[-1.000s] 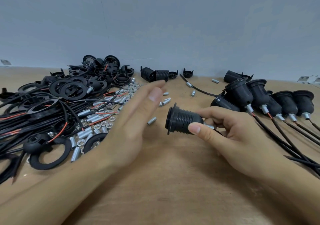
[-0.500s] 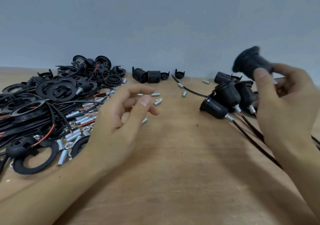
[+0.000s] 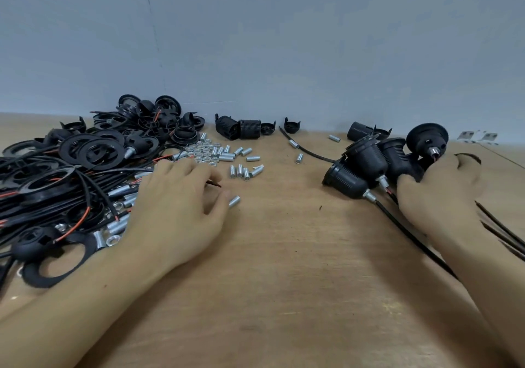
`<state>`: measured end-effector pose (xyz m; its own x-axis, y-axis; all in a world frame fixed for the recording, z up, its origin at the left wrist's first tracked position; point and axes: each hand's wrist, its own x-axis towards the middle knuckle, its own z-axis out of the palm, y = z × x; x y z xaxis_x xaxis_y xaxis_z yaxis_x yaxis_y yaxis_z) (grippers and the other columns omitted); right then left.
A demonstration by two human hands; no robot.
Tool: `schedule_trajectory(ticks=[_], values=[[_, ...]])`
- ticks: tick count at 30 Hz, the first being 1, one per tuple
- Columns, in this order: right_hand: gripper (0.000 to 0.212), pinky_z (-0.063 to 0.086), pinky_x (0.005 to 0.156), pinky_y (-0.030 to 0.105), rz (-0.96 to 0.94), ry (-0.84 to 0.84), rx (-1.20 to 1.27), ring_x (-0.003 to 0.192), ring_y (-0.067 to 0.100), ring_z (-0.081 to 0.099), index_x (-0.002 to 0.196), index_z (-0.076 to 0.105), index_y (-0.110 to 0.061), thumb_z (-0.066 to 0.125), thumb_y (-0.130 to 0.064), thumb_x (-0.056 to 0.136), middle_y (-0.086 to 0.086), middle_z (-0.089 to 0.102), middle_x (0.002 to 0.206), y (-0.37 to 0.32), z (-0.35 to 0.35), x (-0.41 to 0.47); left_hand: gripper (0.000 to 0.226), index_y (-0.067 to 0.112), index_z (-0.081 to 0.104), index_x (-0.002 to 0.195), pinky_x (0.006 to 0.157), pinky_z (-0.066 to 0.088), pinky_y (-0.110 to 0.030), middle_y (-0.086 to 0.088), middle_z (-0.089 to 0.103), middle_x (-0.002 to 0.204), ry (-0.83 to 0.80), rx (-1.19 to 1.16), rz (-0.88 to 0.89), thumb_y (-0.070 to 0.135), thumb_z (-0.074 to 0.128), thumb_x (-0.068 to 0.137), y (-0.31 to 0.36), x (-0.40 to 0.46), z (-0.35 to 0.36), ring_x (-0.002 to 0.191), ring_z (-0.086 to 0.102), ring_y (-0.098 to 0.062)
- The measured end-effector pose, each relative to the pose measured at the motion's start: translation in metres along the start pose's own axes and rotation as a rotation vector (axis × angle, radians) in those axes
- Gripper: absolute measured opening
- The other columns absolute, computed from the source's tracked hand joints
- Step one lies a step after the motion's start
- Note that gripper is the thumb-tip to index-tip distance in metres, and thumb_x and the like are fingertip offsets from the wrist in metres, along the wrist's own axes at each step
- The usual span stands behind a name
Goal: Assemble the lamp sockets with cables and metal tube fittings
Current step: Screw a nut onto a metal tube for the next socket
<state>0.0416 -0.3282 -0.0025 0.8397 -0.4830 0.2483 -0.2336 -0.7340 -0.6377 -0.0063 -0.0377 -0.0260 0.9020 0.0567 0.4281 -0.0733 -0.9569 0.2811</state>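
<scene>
Filling wooden table (image 3: 284,254) (grey wall (image 3: 255,41) behind)

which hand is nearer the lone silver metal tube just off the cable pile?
Left. The left hand has fingertips right beside the silver metal tube; the right hand is far across the table.

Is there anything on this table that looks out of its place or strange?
Mostly orderly. One cable piece with a metal tube on it lies alone at mid-table, apart from the cable heap. A few metal tubes lie scattered away from the main cluster.

no readable text, labels, brands, numbers or signs anywhere in view
</scene>
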Motion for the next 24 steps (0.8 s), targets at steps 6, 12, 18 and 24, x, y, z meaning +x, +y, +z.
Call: schedule_trajectory(ticks=[6, 12, 18, 24], values=[[0.039, 0.031, 0.111, 0.043, -0.57, 0.181, 0.244, 0.131, 0.032, 0.039, 0.128, 0.056, -0.006, 0.056, -0.003, 0.09, 0.01, 0.043, 0.14, -0.015, 0.002, -0.024, 0.041, 0.027, 0.058, 0.126, 0.092, 0.04, -0.04, 0.005, 0.057, 0.126, -0.12, 0.208, -0.051, 0.045, 0.046, 0.091, -0.009, 0.005, -0.007, 0.115, 0.049, -0.024], [0.021, 0.047, 0.089, 0.026, -0.942, -0.067, 0.326, 0.107, 0.02, 0.058, 0.105, 0.07, -0.006, 0.059, -0.002, 0.089, 0.003, 0.062, 0.112, -0.025, 0.025, -0.055, 0.026, 0.03, 0.066, 0.119, 0.091, 0.045, -0.041, 0.005, 0.056, 0.121, -0.116, 0.123, -0.065, 0.029, 0.059, 0.093, -0.02, 0.016, -0.007, 0.112, 0.054, -0.023], [0.021, 0.042, 0.089, 0.021, -0.964, -0.264, 0.201, 0.095, 0.002, 0.05, 0.11, 0.069, -0.015, 0.062, -0.009, 0.091, -0.01, 0.063, 0.101, -0.023, 0.028, -0.059, 0.018, 0.033, 0.068, 0.1, 0.088, 0.043, -0.038, 0.011, 0.062, 0.104, -0.102, 0.111, 0.027, 0.035, 0.057, 0.087, -0.02, 0.018, -0.011, 0.103, 0.05, -0.019], [0.032, 0.049, 0.088, 0.035, -1.226, -0.481, -0.032, 0.109, 0.015, 0.06, 0.125, 0.06, -0.025, 0.043, -0.023, 0.097, -0.011, 0.064, 0.123, -0.048, 0.029, -0.077, 0.03, 0.027, 0.066, 0.086, 0.077, 0.038, -0.037, 0.011, 0.059, 0.078, -0.083, 0.09, -0.033, 0.046, 0.045, 0.093, -0.02, 0.018, -0.01, 0.093, 0.049, -0.021]])
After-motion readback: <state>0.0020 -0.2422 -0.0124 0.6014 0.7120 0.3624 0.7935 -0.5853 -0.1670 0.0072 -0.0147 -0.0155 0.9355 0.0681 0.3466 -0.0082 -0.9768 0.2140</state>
